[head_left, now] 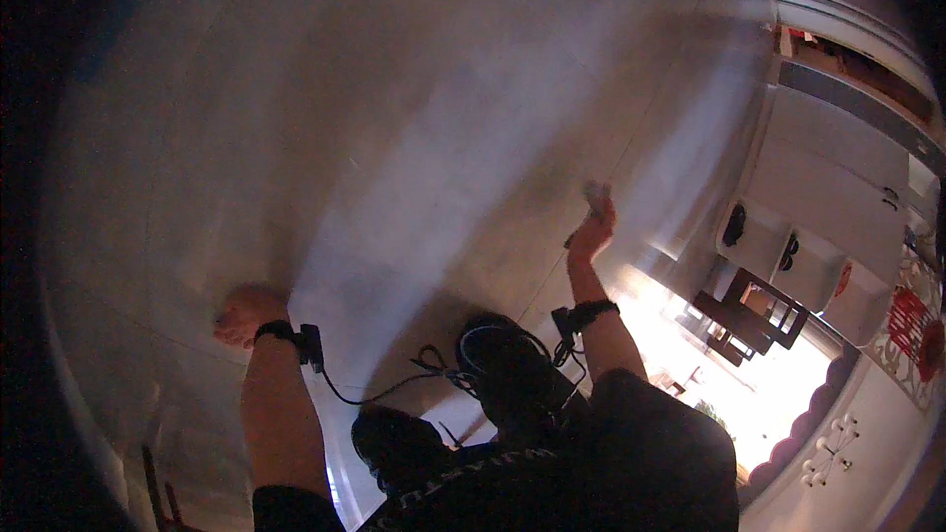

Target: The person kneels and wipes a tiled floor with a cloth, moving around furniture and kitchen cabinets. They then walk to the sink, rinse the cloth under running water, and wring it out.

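My left hand (249, 316) is at the lower left, over the pale floor (443, 162), its fingers curled; whether it holds anything is not clear. A black strap with a small device (310, 347) sits at its wrist. To the right, my right hand (593, 225) is stretched out and blurred, with a small greyish shape at its fingertips that I cannot make out. A second strapped device (565, 324) is on that forearm. A dark cable (399, 386) runs loosely between both straps, in front of my dark shoes (484, 355).
White cabinets (828, 170) with open cubbies holding dark items line the right side. Below them are a bright window (665, 332), a dark wooden chair (761, 310) and a wall rack with round knobs (829, 451). Dark legs of furniture (151, 488) show at the lower left.
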Available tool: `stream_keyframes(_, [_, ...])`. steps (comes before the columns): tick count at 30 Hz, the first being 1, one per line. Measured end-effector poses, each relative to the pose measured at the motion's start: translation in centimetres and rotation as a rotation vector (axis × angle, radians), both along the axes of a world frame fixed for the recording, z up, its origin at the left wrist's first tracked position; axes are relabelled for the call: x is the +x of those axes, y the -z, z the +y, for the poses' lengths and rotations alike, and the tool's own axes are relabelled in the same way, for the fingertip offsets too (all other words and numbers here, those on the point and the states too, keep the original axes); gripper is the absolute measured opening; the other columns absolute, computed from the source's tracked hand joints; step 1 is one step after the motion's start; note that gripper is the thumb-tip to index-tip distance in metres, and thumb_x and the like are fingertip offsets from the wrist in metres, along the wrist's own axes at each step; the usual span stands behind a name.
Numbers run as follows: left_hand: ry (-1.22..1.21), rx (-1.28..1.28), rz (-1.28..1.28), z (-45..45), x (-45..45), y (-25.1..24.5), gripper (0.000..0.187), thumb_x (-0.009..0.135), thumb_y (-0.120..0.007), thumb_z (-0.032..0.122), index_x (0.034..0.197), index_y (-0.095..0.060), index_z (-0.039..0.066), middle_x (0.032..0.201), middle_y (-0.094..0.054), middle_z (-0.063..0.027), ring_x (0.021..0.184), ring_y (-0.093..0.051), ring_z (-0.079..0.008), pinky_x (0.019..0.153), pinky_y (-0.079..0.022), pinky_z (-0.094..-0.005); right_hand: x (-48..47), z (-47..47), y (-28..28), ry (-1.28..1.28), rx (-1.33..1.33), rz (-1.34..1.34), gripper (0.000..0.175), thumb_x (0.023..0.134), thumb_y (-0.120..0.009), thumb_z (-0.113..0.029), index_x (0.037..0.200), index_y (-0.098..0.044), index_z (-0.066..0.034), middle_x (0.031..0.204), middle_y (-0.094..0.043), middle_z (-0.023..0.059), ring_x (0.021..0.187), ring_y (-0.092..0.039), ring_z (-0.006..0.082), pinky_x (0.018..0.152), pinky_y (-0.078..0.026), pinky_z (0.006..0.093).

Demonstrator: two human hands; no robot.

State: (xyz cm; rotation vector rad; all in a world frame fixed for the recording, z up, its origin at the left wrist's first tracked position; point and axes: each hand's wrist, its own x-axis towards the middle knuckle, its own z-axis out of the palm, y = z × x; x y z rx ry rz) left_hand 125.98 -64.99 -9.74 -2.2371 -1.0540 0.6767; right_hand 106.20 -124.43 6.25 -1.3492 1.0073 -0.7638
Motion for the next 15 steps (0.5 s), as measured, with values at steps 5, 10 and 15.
stream_keyframes(5, [-0.108, 0.030, -0.547, -0.8, 0.5, -0.5, 0.042, 0.091, -0.044, 0.032, 0.124, -0.045, 0.007, 0.134, -0.043, -0.0142, 0.117, -0.046, -0.0337, 0.094, -0.037, -0.0529, 3.5, -2.2, 7.6, 0.211, -0.257, 0.533, 0.046, 0.096, -0.041, -0.030, 0.134, -0.046, -0.0040, 0.134, -0.050, 0.0130, 0.119, -0.048, 0.0285, 0.102, -0.038, 0.0390])
stream_keyframes(10, [-0.021, -0.025, -0.344, -3.2, 2.5, -4.0, 0.044, 0.088, -0.046, 0.033, 0.123, -0.045, 0.006, 0.124, -0.046, -0.0154, 0.113, -0.046, -0.0340, 0.092, -0.038, -0.0513, 31.4, 4.4, 13.5, -0.084, -1.123, 0.780, 0.043, 0.098, -0.038, -0.016, 0.138, -0.041, -0.0003, 0.143, -0.042, 0.0137, 0.133, -0.038, 0.0257, 0.111, -0.030, 0.0346])
stream_keyframes(15, [-0.266, -0.117, -0.810, -5.1, 3.5, -6.3, 0.050, 0.087, -0.049, 0.036, 0.126, -0.044, 0.007, 0.127, -0.045, -0.0164, 0.116, -0.045, -0.0338, 0.093, -0.037, -0.0501, 39.3, 5.1, 7.0, -0.359, -0.880, 0.261, 0.041, 0.086, -0.048, -0.004, 0.127, -0.054, -0.0037, 0.128, -0.056, 0.0108, 0.118, -0.052, 0.0266, 0.105, -0.038, 0.0382])
